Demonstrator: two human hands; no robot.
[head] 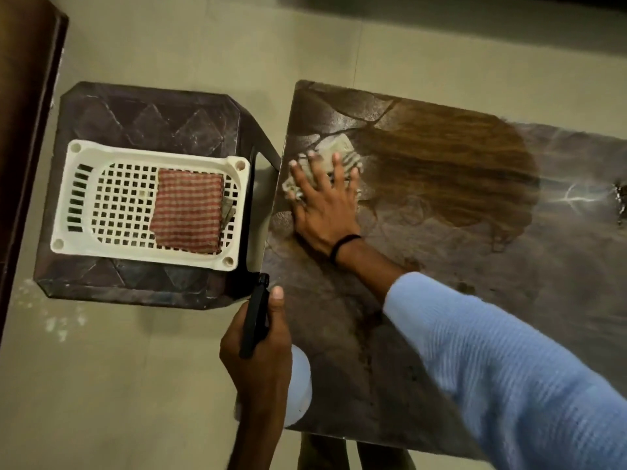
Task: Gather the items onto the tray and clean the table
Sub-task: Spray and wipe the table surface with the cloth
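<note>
The right grip (324, 206) lies flat, fingers spread, pressing a cloth (339, 145) on the desk (475, 266). The left grip (261, 361) clasps a bottle (300, 381).

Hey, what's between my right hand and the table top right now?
A pale striped cloth lies there, pressed flat onto the table by the right hand, whose fingers are spread. The head view shows it.

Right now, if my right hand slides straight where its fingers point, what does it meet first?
Likely nothing: the right hand, flat on the cloth, faces bare table up to its far edge.
</note>
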